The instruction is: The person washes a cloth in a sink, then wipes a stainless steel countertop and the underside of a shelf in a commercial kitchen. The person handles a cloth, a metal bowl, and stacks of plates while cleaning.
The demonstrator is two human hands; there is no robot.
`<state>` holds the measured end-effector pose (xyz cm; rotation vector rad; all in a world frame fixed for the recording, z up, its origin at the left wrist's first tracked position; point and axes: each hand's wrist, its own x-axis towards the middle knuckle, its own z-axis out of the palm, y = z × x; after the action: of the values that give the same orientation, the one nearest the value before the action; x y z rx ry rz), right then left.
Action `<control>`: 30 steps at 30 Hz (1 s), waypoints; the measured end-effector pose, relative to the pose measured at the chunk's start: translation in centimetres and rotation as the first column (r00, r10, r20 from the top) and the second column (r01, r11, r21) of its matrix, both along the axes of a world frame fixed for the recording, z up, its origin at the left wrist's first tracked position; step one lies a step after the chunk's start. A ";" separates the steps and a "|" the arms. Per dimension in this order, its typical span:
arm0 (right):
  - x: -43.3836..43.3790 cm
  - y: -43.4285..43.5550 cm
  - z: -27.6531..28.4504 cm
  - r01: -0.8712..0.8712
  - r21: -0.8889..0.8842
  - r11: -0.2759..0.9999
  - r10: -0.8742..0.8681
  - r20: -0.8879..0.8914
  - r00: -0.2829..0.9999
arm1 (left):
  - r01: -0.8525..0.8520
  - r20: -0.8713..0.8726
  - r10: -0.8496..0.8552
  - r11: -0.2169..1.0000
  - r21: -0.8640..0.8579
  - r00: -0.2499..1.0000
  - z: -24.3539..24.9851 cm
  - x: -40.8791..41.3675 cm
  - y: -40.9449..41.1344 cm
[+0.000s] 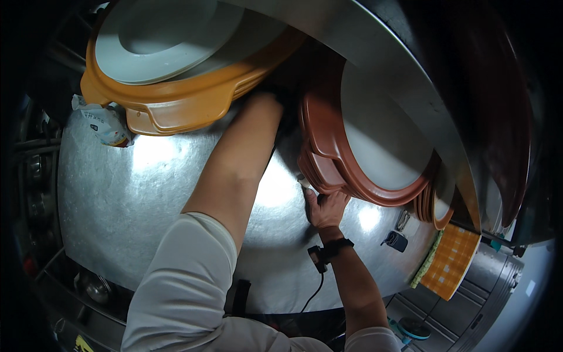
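My right hand (327,210) is at the near edge of a stack of reddish-brown oval trays (319,127). Its fingertips go out of sight beneath the rim, so their grip does not show. By the thumb lies a small pale object (302,181), too small to make out. My left arm stretches far forward between the brown stack and a stack of orange handled trays (184,101). Past a dark wrist band, the left hand is lost in shadow. White plates (107,61) rest on the orange trays, and a large whitish surface (382,132) fills the top brown tray.
Everything stands on a steel worktop (105,193). A steel shelf edge (396,53) crosses above the trays. At left sits a printed plastic bag (103,123). To the right are a dark folded item (396,241), an orange checked item (448,259) and smaller stacked dishes (424,204).
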<state>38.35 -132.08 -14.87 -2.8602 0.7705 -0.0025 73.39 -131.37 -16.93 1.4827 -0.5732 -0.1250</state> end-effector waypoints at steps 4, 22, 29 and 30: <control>0.2 0.3 0.5 0.020 -0.002 1.000 -0.020 0.017 1.000 | 0.016 0.006 -0.017 1.000 0.016 1.000 0.2 0.2 -0.3; 0.7 -0.1 0.6 0.042 -0.010 0.999 -0.042 0.007 0.999 | -0.100 0.393 -0.291 0.680 0.726 0.872 0.6 -7.7 8.9; -0.1 -0.6 -0.2 0.034 -0.087 0.996 -0.031 0.033 0.999 | 0.152 0.207 -0.554 0.534 0.832 0.807 7.1 -17.8 25.7; -0.1 -0.6 -0.7 0.017 -0.116 0.993 -0.008 0.079 0.997 | 0.292 0.099 -0.494 0.651 0.701 0.864 8.2 -17.9 27.8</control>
<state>38.22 -132.64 -15.58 -2.9445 0.7976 -0.1658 55.45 -103.55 -8.74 2.0735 -1.1856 -0.5219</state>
